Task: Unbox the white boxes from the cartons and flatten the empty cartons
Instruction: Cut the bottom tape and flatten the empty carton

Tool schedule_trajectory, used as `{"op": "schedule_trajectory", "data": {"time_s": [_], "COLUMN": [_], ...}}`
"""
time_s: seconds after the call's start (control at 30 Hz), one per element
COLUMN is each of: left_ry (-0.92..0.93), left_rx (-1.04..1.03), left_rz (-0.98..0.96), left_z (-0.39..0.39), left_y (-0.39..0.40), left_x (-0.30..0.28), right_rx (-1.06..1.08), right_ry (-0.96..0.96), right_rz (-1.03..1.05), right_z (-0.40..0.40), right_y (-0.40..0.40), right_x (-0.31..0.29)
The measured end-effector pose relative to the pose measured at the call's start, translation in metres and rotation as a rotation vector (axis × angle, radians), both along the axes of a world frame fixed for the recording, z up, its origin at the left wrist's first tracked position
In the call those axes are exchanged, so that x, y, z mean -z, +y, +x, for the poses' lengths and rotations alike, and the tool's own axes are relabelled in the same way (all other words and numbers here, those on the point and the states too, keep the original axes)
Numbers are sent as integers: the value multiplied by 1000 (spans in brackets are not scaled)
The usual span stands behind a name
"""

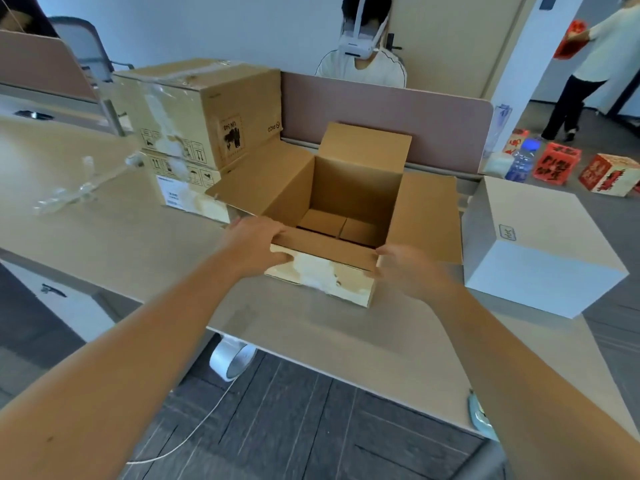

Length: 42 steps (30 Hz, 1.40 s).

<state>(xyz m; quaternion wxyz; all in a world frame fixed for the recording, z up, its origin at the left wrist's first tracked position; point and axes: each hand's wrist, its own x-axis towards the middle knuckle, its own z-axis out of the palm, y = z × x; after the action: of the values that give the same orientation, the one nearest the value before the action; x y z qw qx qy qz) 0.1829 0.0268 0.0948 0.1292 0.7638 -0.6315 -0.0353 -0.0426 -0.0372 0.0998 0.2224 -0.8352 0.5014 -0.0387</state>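
While the left hand [254, 245] grips the near flap of the empty open brown cardboard carton [341, 216] on the pale bench [311, 337], right hand [405, 268] blurred, fingers seemingly spread, a one-sided pull could slide it into the unboxed plain white box [533, 251] alongside.

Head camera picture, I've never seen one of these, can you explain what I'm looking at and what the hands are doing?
There is no machine here. A person wears a camera on the head, so you look down along their two bare arms. On the desk stands an open, empty carton. The left hand holds its near flap in a grip; the right hand is blurred at the near right corner, so its grip is unclear. A white box sits to the right, and two taped cartons are stacked at the left.
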Motion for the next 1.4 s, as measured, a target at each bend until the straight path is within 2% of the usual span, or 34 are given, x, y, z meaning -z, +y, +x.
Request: {"op": "schedule_trajectory", "data": {"time_s": [0.13, 0.23, 0.33, 0.47, 0.53, 0.6, 0.73, 0.87, 1.13, 1.4], "left_ry": [-71, -19, 228, 507, 649, 736, 878, 1062, 1246, 1278], "left_rx": [-127, -278, -469, -578, -561, -504, -392, -400, -321, -245], "left_rz": [-151, -221, -257, -98, -17, 50, 140, 92, -57, -169], "left_z": [4, 6, 9, 21, 33, 44, 59, 62, 65, 65], "left_y": [-6, -10, -16, -24, -31, -41, -66, -83, -101, -98], "left_x": [-5, -14, -17, -2, 15, 32, 63, 65, 91, 89], "right_rx": [97, 186, 322, 417, 459, 530, 703, 802, 929, 978], "right_ry": [-85, -168, -190, -139, -130, -219, -650, -878, -921, -981], "right_rz": [2, -28, -49, 35, 156, 263, 333, 415, 308, 186], "right_z": [-1, -1, 1, 10, 15, 21, 38, 55, 73, 74], "right_y": [-5, -12, -19, -23, -21, -22, -13, -12, -35, -41], "right_x": [-4, -6, -6, -10, -4, 7, 28, 45, 89, 93]}}
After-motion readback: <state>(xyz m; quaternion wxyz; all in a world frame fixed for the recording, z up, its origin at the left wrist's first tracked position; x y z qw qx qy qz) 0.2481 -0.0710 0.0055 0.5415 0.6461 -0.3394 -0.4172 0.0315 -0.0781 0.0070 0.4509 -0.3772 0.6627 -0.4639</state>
